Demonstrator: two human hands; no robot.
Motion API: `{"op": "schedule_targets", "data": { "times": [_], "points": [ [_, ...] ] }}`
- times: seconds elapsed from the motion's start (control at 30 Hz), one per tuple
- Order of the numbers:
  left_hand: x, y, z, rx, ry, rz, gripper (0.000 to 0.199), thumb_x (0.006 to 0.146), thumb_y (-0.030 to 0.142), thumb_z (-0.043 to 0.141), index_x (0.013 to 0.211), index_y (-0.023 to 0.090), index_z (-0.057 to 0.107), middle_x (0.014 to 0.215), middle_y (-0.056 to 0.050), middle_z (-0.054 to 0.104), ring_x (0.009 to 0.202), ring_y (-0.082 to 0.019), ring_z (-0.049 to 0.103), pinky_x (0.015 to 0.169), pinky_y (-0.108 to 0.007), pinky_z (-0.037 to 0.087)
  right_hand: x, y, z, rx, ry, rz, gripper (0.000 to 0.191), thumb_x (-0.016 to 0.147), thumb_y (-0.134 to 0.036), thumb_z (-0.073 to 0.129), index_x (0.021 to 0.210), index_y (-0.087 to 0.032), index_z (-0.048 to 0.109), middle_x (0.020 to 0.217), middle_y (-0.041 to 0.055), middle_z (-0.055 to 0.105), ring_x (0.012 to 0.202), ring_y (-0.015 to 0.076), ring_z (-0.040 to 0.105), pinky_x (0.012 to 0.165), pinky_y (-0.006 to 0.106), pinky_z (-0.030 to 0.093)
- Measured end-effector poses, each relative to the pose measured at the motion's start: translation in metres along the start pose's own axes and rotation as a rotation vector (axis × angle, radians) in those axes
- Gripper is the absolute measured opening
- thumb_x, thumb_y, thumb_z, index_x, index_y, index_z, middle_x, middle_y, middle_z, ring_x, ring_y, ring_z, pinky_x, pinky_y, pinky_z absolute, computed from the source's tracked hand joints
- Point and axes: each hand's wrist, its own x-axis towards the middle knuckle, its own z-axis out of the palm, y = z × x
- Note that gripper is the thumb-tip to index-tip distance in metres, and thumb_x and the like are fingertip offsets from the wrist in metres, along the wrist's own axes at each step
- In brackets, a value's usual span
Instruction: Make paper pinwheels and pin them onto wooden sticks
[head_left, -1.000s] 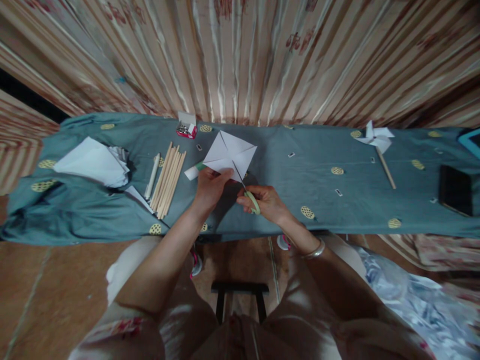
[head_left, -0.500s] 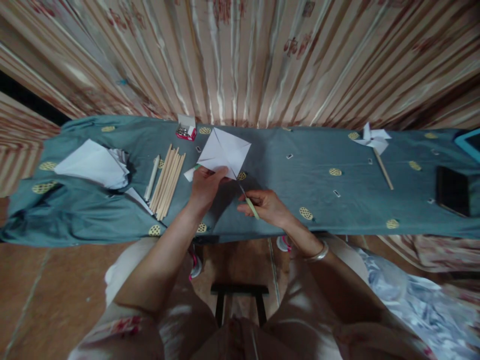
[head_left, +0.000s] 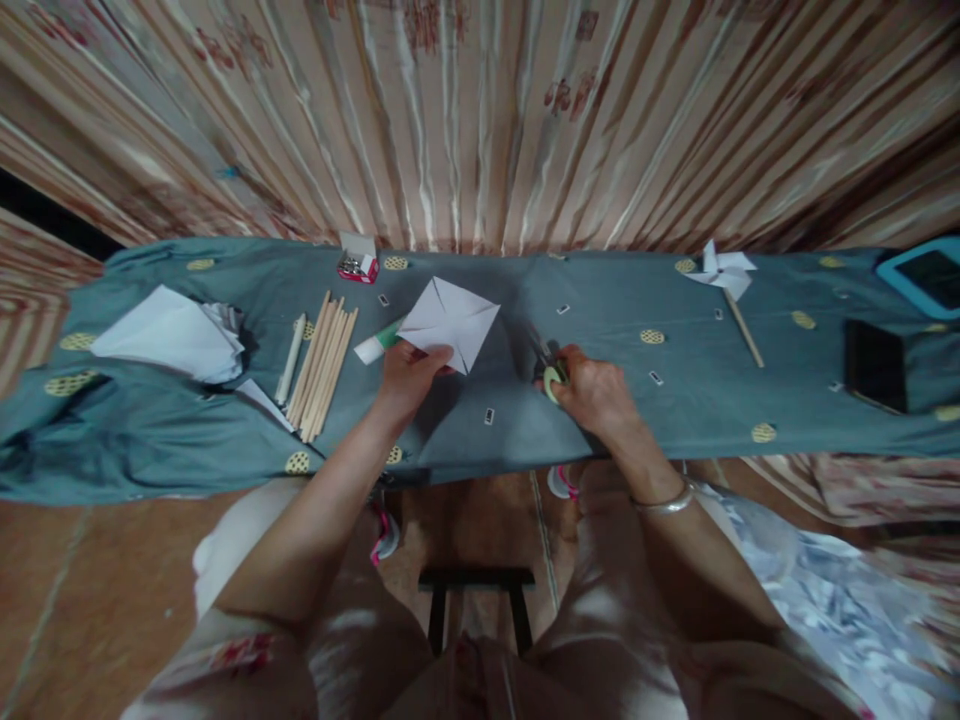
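While white sheets are lying in a fanned stack (head_left: 165, 330) on the wrinkled blue-green cloth (head_left: 600, 425), a narrow paper scrap (head_left: 262, 402) is resting just beside a pale, smooth stick (head_left: 292, 358) and a bundle of straight wooden sticks (head_left: 322, 368). Farther right, a pinwheel (head_left: 726, 272) is showing folded white blades on a wooden stick. A small red-and-white box (head_left: 358, 260) is standing open, holding shiny metal pieces. My left hand (head_left: 407, 378) is pinching the paper square (head_left: 450, 318), slit inward from its corners, between nearly closed thumb and fingers. My right hand (head_left: 600, 392) is curling closed around the green-handled scissors (head_left: 553, 372), well apart from the square.
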Motion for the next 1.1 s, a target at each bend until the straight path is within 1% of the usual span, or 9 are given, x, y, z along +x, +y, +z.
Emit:
{"op": "schedule_targets", "data": {
  "times": [0.23, 0.3, 0.47, 0.57, 0.7, 0.83, 0.93, 1.0, 1.1],
  "points": [
    [-0.005, -0.015, -0.001, 0.356, -0.179, 0.051, 0.01, 0.061, 0.023, 0.073, 0.056, 0.02, 0.064, 0.052, 0.002, 0.061, 0.051, -0.015, 0.055, 0.052, -0.024, 0.042, 0.001, 0.019, -0.011, -0.101, -0.012, 0.115, 0.036, 0.092, -0.041, 0.056, 0.117, -0.016, 0.066, 0.098, 0.0192, 0.075, 0.095, 0.0342, 0.071, 0.079, 0.038, 0.049],
    [-0.006, -0.016, -0.002, 0.417, -0.224, 0.093, 0.006, 0.06, 0.021, 0.072, 0.065, 0.02, 0.069, 0.057, 0.002, 0.066, 0.054, -0.016, 0.058, 0.054, -0.024, 0.043, 0.002, 0.024, -0.01, -0.096, 0.003, 0.12, 0.038, 0.091, -0.04, 0.056, 0.117, -0.014, 0.065, 0.098, 0.0201, 0.075, 0.096, 0.0351, 0.07, 0.08, 0.039, 0.048],
    [-0.009, -0.015, -0.005, 0.516, -0.255, 0.172, 0.029, 0.063, 0.023, 0.072, 0.093, 0.022, 0.074, 0.07, 0.0, 0.072, 0.061, -0.019, 0.064, 0.063, -0.027, 0.046, 0.003, 0.03, -0.006, -0.075, 0.041, 0.123, 0.043, 0.088, -0.041, 0.059, 0.119, -0.011, 0.062, 0.097, 0.0206, 0.075, 0.095, 0.0348, 0.07, 0.078, 0.037, 0.047],
    [-0.007, -0.012, -0.012, 0.577, -0.219, 0.185, 0.027, 0.069, 0.03, 0.073, 0.094, 0.023, 0.073, 0.063, 0.001, 0.068, 0.052, -0.017, 0.06, 0.062, -0.028, 0.044, 0.005, 0.031, -0.005, -0.062, 0.035, 0.116, 0.044, 0.087, -0.042, 0.06, 0.118, -0.01, 0.062, 0.097, 0.0213, 0.074, 0.095, 0.0357, 0.07, 0.079, 0.039, 0.048],
    [-0.004, -0.004, -0.032, 0.615, -0.095, 0.231, 0.019, 0.075, 0.036, 0.068, 0.085, 0.021, 0.073, 0.063, 0.0, 0.065, 0.049, -0.016, 0.056, 0.059, -0.028, 0.043, 0.01, 0.032, -0.004, -0.051, 0.001, 0.119, 0.04, 0.087, -0.042, 0.058, 0.112, -0.012, 0.067, 0.099, 0.0221, 0.074, 0.096, 0.0365, 0.07, 0.08, 0.041, 0.049],
    [0.004, 0.001, -0.058, 0.763, 0.089, 0.462, 0.026, 0.078, 0.035, 0.064, 0.095, 0.018, 0.073, 0.094, -0.007, 0.069, 0.079, -0.02, 0.064, 0.076, -0.031, 0.05, 0.012, 0.034, -0.005, -0.054, -0.02, 0.125, 0.033, 0.087, -0.038, 0.058, 0.107, -0.015, 0.07, 0.099, 0.0191, 0.075, 0.095, 0.0332, 0.071, 0.079, 0.038, 0.049],
    [0.015, -0.003, -0.075, 0.886, 0.199, 0.551, 0.037, 0.075, 0.029, 0.067, 0.109, 0.016, 0.07, 0.115, -0.013, 0.065, 0.112, -0.029, 0.059, 0.097, -0.039, 0.048, 0.012, 0.034, -0.004, -0.064, -0.022, 0.13, 0.031, 0.087, -0.038, 0.059, 0.105, -0.016, 0.071, 0.1, 0.0179, 0.076, 0.096, 0.0318, 0.071, 0.078, 0.036, 0.049],
    [0.023, -0.009, -0.083, 0.955, 0.203, 0.542, 0.041, 0.073, 0.027, 0.069, 0.112, 0.015, 0.069, 0.117, -0.014, 0.065, 0.118, -0.032, 0.057, 0.106, -0.045, 0.043, 0.012, 0.035, -0.004, -0.065, -0.004, 0.135, 0.032, 0.087, -0.04, 0.059, 0.105, -0.015, 0.07, 0.099, 0.0186, 0.076, 0.096, 0.0316, 0.071, 0.077, 0.035, 0.048],
    [0.03, -0.018, -0.089, 1.011, 0.178, 0.494, 0.041, 0.075, 0.027, 0.067, 0.114, 0.015, 0.068, 0.114, -0.014, 0.068, 0.115, -0.033, 0.059, 0.106, -0.047, 0.043, 0.012, 0.035, -0.004, -0.057, 0.012, 0.145, 0.034, 0.086, -0.04, 0.061, 0.106, -0.013, 0.07, 0.098, 0.0191, 0.076, 0.095, 0.0314, 0.072, 0.076, 0.035, 0.048]
  ]
}}
